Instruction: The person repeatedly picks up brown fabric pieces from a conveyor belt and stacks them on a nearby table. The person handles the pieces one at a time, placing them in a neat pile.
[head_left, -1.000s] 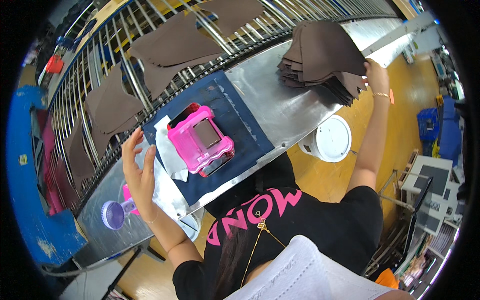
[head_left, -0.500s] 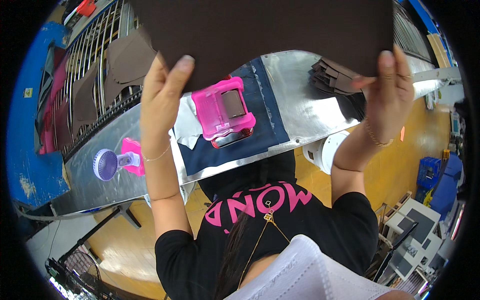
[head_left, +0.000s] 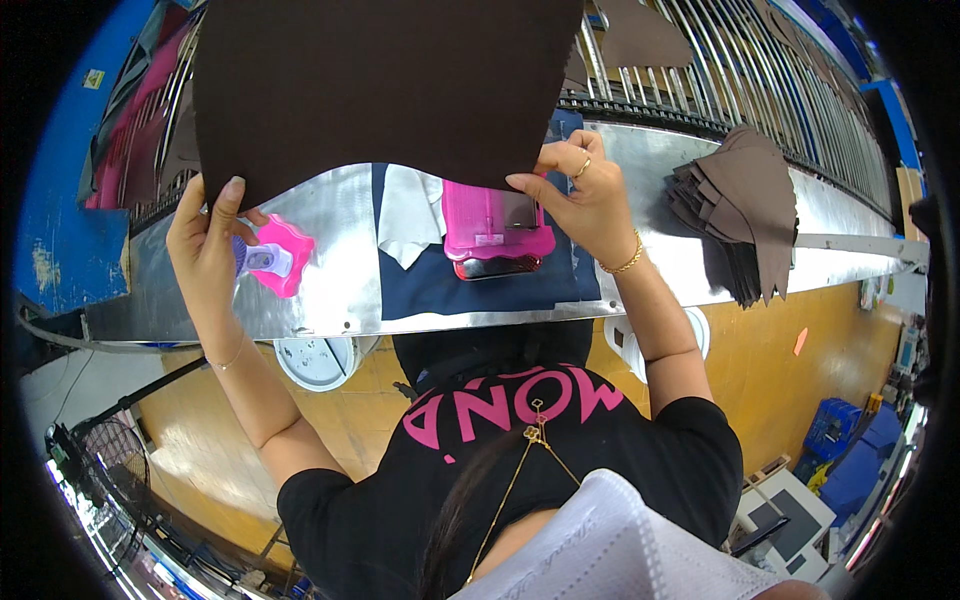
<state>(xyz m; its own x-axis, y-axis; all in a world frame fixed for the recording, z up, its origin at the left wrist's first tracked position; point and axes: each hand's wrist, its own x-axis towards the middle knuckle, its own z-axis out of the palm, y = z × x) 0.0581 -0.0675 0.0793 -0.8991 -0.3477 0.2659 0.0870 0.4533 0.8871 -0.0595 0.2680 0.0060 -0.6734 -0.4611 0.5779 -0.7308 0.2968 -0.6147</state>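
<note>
A large dark brown fabric panel is held up over the metal table, its lower edge curving upward in the middle. My left hand pinches its lower left corner between thumb and fingers. At the lower right corner my right hand is closed on the same panel, thumb in front. Behind the right part of its lower edge shows a pink plastic stand. My left fingers partly cover a small purple fan on a pink base.
A fanned pile of brown cut pieces lies on the metal table to the right. Under the pink stand are a dark blue cloth and a pale cloth. Beyond runs a slatted conveyor with more brown pieces.
The view has swung toward the right. My hands and the panel now sit further left in it, the panel's corners show fully in my fingers, and the brown pile is more visible.
</note>
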